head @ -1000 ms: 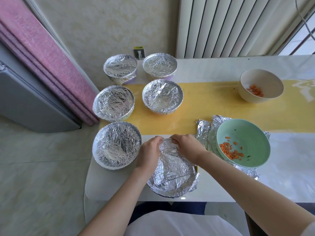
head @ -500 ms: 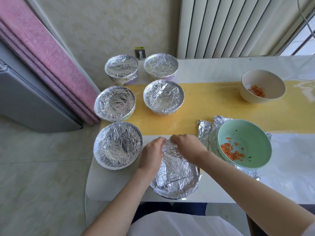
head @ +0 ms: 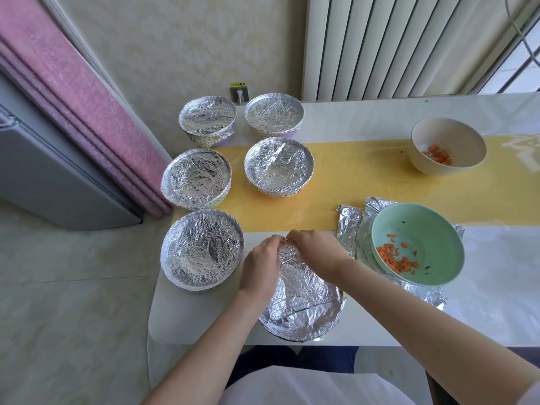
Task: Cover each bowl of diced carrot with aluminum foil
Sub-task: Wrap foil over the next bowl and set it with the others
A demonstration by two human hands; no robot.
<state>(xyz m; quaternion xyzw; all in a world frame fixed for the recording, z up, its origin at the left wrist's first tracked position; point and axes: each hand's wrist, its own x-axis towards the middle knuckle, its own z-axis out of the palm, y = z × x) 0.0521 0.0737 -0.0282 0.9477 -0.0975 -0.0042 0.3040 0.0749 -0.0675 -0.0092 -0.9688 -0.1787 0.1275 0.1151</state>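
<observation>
At the near edge of the table [head: 187, 317], the bowl [head: 289, 339] in hand sits under loose foil [head: 301, 296] — its far flap should, by my judgement, be folded over the rim and pressed tight all round. Left hand [head: 261, 266] and right hand [head: 317, 251] meet there, fingers curled — both pinching the foil's edge.

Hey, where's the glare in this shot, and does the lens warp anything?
Head view: white glare on the glossy yellow table runner, far right. Head view: the crumpled aluminum foil sheet pinched by left hand and right hand glints. Head view: wide lens slants the white ribbed radiator and pink curtain.
</observation>
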